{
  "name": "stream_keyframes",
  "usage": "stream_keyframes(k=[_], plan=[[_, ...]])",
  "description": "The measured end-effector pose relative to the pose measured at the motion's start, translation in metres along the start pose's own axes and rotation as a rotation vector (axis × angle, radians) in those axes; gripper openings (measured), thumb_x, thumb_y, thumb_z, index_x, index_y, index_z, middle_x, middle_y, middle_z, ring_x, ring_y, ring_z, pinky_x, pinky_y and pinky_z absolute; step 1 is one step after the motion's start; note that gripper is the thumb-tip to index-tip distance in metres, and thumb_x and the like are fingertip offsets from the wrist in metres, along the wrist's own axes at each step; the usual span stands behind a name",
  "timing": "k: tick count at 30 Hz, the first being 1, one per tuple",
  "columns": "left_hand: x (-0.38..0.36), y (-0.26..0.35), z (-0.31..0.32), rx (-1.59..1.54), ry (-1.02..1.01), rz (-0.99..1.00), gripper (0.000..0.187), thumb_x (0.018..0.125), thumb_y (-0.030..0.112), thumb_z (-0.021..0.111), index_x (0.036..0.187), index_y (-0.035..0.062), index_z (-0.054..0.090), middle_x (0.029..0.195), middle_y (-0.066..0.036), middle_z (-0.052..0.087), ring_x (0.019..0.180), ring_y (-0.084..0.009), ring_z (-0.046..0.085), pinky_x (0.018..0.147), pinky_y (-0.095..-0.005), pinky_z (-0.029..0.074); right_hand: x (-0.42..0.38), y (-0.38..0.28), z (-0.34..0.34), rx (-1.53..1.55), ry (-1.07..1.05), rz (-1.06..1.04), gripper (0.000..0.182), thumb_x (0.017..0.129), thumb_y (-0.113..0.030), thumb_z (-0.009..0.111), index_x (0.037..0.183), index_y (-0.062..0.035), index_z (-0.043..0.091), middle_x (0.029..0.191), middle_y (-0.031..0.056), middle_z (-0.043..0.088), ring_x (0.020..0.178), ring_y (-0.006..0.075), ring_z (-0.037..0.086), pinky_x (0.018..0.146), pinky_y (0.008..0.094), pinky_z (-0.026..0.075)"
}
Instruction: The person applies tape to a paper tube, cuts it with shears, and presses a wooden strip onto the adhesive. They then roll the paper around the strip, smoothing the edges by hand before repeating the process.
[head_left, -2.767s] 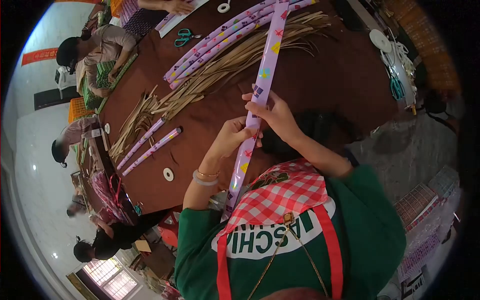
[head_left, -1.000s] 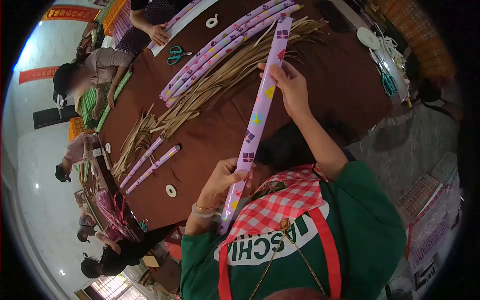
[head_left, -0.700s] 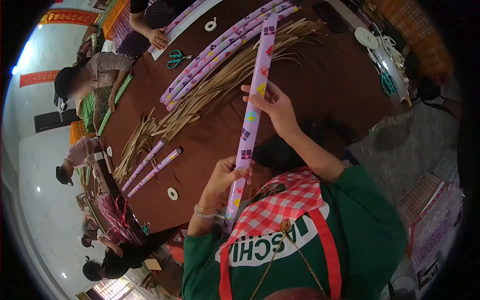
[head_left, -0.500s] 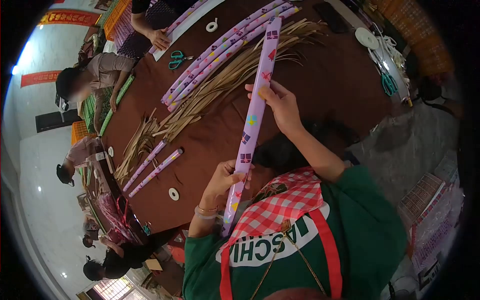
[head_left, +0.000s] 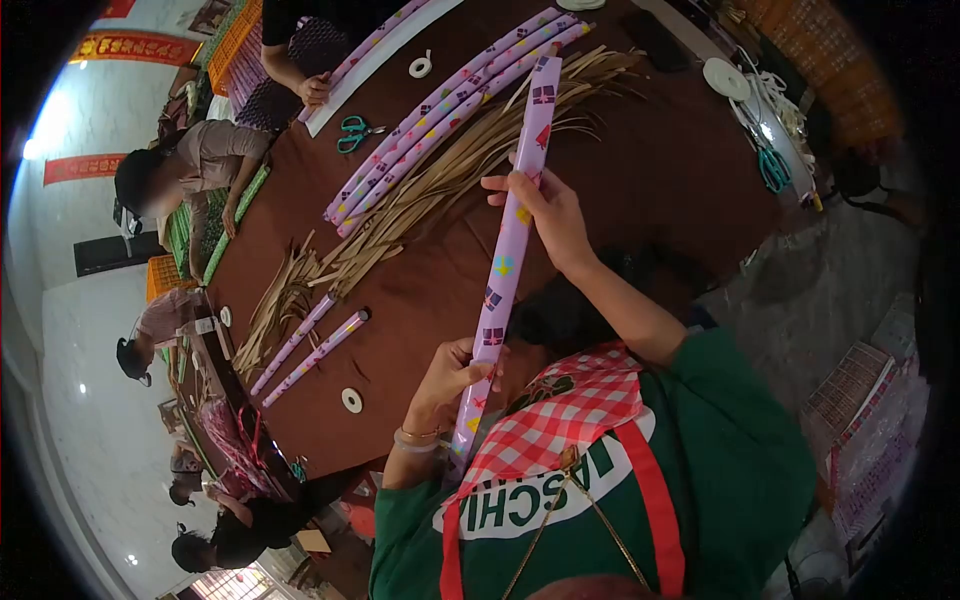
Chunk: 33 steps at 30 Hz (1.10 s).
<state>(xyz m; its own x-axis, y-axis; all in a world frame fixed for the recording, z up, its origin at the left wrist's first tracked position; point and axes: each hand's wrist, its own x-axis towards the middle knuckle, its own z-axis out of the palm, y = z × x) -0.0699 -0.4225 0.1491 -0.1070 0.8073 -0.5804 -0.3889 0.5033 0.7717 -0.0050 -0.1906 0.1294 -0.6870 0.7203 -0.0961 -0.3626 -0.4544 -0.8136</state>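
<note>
My left hand (head_left: 442,384) and right hand (head_left: 556,222) grip a glossy printed lilac tube (head_left: 508,250), fingers closed around it, beside the brown-covered table (head_left: 670,160).

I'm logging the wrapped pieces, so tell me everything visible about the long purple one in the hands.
The long purple piece is slim, its glossy surface looking like film or coated paper, printed with dark purple, red, yellow and blue motifs. It slants nearly straight, far end above the brown strips, near end by the checked apron. The left hand grips it low, the right hand higher. Its core is hidden.
</note>
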Motion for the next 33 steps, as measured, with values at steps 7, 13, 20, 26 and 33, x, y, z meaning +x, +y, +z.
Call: stream_keyframes(k=[7,13,20,26,33], plan=[[-0.006,-0.001,0.007,-0.057,0.007,0.015,0.021,0.075,0.014,0.057,0.087,-0.0038,0.056,0.066,-0.006,0.058,0.058,-0.0113,0.055,0.055,-0.0242,0.046,0.005,0.002,-0.005,0.005,-0.03,-0.017,0.036,0.091,-0.03,0.044,0.103,0.0026,0.051,0.097,0.0142,0.061,0.083,0.0171,0.06,0.076,0.0272,0.047],[-0.008,-0.011,0.0,-0.04,-0.009,0.009,0.019,0.075,0.012,0.059,0.087,-0.0036,0.056,0.067,-0.005,0.058,0.06,-0.0107,0.055,0.057,-0.0236,0.046,0.01,0.002,-0.01,0.131,-0.041,-0.043,0.038,0.092,-0.032,0.039,0.105,0.0015,0.051,0.097,0.0153,0.061,0.081,0.0167,0.06,0.076,0.0272,0.047],[-0.008,-0.024,-0.005,-0.034,0.039,0.025,0.019,0.073,0.004,0.06,0.09,-0.0037,0.057,0.073,-0.005,0.06,0.064,-0.0105,0.057,0.06,-0.0245,0.048,0.016,-0.006,-0.009,-0.023,0.052,-0.042,0.041,0.091,-0.035,0.042,0.105,0.0016,0.053,0.094,0.0131,0.063,0.079,0.0157,0.059,0.073,0.0271,0.046],[-0.019,-0.007,0.006,-0.126,0.026,-0.056,0.026,0.073,0.006,0.061,0.096,-0.0055,0.056,0.076,-0.006,0.06,0.065,-0.0116,0.057,0.06,-0.0243,0.048,0.021,-0.012,-0.013,0.015,0.059,-0.054,0.041,0.09,-0.036,0.043,0.1,0.0019,0.057,0.092,0.0107,0.063,0.078,0.0145,0.059,0.074,0.0282,0.046],[-0.022,-0.017,0.002,-0.085,0.023,-0.018,0.029,0.072,0.006,0.062,0.097,-0.0071,0.055,0.076,-0.007,0.059,0.064,-0.0126,0.056,0.059,-0.0251,0.047,0.026,-0.022,-0.017,0.14,0.067,-0.101,0.04,0.091,-0.036,0.042,0.097,0.0005,0.058,0.092,0.0099,0.063,0.079,0.0143,0.059,0.074,0.0276,0.045]])
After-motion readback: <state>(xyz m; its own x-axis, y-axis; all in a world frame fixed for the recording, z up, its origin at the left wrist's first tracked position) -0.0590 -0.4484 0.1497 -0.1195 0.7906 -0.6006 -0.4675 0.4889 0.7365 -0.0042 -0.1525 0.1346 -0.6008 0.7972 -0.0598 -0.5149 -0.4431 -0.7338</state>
